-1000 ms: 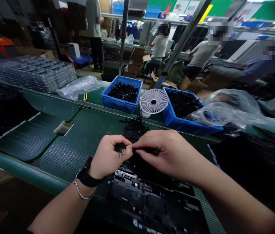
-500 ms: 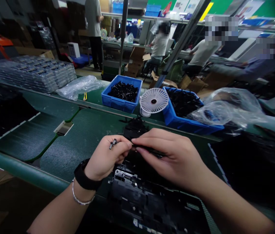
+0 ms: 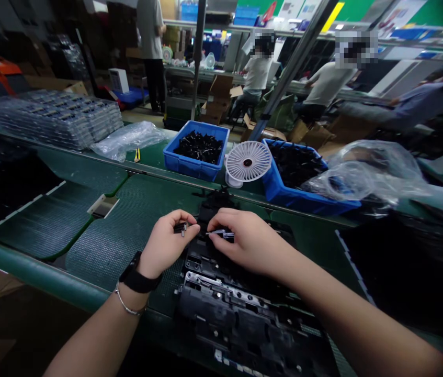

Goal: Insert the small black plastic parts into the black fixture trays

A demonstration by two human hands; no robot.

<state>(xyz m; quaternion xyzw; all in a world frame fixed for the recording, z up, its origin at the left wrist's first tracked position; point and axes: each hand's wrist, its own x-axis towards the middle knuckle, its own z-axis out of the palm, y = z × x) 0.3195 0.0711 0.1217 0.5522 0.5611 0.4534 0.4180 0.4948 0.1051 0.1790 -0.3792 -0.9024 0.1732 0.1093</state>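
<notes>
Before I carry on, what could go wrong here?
The small black part pinched by the left hand could slip and disappear against the black plastic frames below. The thin metal-tipped piece in the right hand is held only at the fingertips, so it might drop too.

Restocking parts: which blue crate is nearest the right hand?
The crate right of the white fan, under a clear bag; the other crate sits farther left.

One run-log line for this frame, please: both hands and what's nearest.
left hand: small black part with metal pins | right hand: small metal-and-black part | below: stacked black plastic frames
</notes>
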